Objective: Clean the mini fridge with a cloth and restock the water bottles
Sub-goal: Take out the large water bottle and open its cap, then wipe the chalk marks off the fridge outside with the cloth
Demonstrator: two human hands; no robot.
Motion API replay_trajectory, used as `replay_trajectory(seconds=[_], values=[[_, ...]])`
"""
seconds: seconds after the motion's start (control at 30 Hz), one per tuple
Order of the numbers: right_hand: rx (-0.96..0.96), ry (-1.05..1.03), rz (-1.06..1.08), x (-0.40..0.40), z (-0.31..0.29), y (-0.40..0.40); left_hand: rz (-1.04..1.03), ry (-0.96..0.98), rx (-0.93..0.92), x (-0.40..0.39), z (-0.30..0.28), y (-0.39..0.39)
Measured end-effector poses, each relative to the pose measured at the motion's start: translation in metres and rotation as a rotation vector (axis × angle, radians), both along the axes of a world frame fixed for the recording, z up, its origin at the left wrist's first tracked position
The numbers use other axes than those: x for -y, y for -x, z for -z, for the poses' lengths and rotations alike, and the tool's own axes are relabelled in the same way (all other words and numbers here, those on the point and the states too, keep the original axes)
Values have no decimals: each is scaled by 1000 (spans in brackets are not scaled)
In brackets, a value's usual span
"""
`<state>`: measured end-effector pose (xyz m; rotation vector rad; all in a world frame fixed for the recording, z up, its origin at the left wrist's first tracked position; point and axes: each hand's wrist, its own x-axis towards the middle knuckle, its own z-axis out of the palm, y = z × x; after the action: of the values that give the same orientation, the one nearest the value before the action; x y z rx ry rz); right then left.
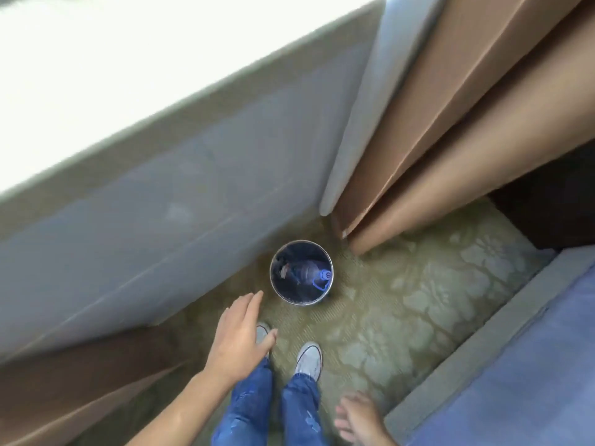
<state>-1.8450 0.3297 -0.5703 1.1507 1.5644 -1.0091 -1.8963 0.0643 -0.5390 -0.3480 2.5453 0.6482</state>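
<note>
A water bottle [310, 274] with a blue cap lies inside the round bin [276, 286] on the carpet; the left hand [240, 338] hovers just short of the bin, fingers [249, 304] straight, holding nothing; the right hand [357, 416], farther from the bin, is blurred with fingers loosely spread.

Nothing readable here

Only a blurry mark on the blue bottle cap [325, 274] in the bin ahead of the left hand [240, 336], too smeared to read.

Patterned carpet [402, 304]: round bin [301, 272], bottle perhaps inside.
</note>
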Motion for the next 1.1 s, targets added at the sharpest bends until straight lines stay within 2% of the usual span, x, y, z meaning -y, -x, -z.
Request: replay_trajectory(seconds=[0.1, 0.2, 0.37, 0.53, 0.67, 0.73, 0.83, 1.0, 1.1], values=[[-113, 2, -157, 11, -44, 0, -85, 28, -65, 8, -61, -21], [-269, 63, -420, 44, -86, 16, -118, 92, -136, 29, -115, -43], [-622, 226, -803, 138, -206, 42, -285, 113, -286, 70, -209, -92], [-864, 383, -1132, 224, -296, -1, -467, 147, -440, 112, -292, -185], [-992, 562, -1301, 296, -351, -113, -628, 217, -512, 146, -335, -321], [-998, 723, -1376, 325, -370, -183, -699, 272, -531, 155, -352, -399], [-990, 968, -1621, 374, -394, -304, -892, 429, -583, 172, -379, -528], [-1097, 1187, -1864, 451, -422, -481, -1258, 679, -530, 196, -398, -741], [-1177, 1279, -1981, 489, -432, -563, -1447, 757, -460, 188, -406, -836]])
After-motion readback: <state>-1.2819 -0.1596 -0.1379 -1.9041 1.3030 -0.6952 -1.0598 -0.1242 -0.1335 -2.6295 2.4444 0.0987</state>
